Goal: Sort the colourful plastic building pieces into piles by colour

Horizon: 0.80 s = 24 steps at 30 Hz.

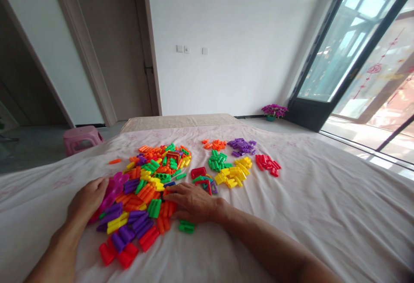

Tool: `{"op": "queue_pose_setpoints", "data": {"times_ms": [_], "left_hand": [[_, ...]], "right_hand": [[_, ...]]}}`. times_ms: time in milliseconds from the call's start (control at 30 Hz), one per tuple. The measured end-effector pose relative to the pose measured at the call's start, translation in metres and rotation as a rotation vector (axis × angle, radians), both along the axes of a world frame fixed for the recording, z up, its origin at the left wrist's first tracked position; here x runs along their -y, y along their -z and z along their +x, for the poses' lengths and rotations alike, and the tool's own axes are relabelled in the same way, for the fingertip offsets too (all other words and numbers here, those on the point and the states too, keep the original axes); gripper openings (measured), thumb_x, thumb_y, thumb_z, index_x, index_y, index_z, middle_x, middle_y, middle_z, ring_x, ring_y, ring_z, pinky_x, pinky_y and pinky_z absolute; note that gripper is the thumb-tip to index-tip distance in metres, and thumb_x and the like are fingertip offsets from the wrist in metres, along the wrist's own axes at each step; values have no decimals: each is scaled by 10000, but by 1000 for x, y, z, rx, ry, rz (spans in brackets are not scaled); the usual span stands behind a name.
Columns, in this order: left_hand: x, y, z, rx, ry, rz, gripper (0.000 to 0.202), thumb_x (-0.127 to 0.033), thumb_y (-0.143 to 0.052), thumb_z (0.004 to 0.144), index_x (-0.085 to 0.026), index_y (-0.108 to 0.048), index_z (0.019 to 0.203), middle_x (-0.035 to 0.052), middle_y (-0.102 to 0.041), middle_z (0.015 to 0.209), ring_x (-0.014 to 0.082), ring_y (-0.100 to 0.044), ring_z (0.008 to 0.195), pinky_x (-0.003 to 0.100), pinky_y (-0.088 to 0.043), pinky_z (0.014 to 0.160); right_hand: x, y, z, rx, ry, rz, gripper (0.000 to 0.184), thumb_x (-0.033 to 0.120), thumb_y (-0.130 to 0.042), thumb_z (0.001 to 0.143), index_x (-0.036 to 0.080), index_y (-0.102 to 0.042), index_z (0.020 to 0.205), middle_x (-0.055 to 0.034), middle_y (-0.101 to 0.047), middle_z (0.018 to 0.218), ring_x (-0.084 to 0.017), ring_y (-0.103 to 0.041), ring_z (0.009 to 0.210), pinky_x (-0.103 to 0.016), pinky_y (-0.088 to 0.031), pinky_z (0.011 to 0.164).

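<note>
A mixed heap of coloured plastic toy blocks (pixel 147 194) in orange, purple, green, yellow and red lies on the cloth. My left hand (pixel 87 199) is closed on the edge of a magenta plastic piece (pixel 114 188) with a scalloped outline, at the heap's left side. Over the right side of the heap, my right hand (pixel 192 202) reaches leftward with its fingers apart, touching or just above orange blocks (pixel 167 212); its fingertips are partly hidden among the pieces. Below that hand lies a green block (pixel 186 227).
Right of the heap sit single-colour groups: orange (pixel 215 144), purple (pixel 242 146), green (pixel 219 160), yellow (pixel 234 173) and red blocks (pixel 268 165). Red frame-like pieces (pixel 202 177) lie near my right hand. A pink stool (pixel 82 139) stands beyond the cloth-covered surface (pixel 300 214).
</note>
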<state>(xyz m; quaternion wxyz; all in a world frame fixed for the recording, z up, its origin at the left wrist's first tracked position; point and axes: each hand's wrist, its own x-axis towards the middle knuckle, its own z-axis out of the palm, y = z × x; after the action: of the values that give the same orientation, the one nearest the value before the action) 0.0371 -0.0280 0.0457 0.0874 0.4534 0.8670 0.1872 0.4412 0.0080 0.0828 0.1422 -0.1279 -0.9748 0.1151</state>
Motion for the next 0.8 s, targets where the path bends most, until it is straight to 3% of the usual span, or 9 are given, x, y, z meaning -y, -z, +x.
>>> {"op": "queue_pose_setpoints", "data": {"times_ms": [267,500,667,800], "left_hand": [[0,3,-2,-23,1,38,605,-531,-334,1036,-193,-760,1302,156,-727,1396,323,-704,1157,361,-504,914],[1,0,0,-22,5,55,578,-522,-348,1037,-204,-775,1262,152,-759,1332,314,-717,1110,346,-508,873],[1,0,1,-28,9,31,609,-520,-310,1045,-184,-757,1286,165,-731,1379,303,-708,1129,332,-503,877],[1,-2,2,-16,11,17,630,-534,-286,1049,-187,-753,1292,170,-728,1379,306,-707,1126,337,-499,878]], "right_hand": [[-2,-1,-2,-37,118,-15,442,491,-796,928,204,-637,1224,-94,-682,1193,-232,-651,1086,-312,-522,882],[-6,8,-1,-78,217,-41,399,485,-830,860,208,-581,1004,-40,-670,980,-188,-616,853,-275,-422,681],[-4,8,0,-183,401,-214,248,254,-786,836,214,-569,948,8,-693,874,-139,-615,729,-238,-372,612],[-5,6,1,-284,500,-390,248,174,-758,797,220,-606,988,18,-722,868,-139,-667,748,-222,-440,640]]}}
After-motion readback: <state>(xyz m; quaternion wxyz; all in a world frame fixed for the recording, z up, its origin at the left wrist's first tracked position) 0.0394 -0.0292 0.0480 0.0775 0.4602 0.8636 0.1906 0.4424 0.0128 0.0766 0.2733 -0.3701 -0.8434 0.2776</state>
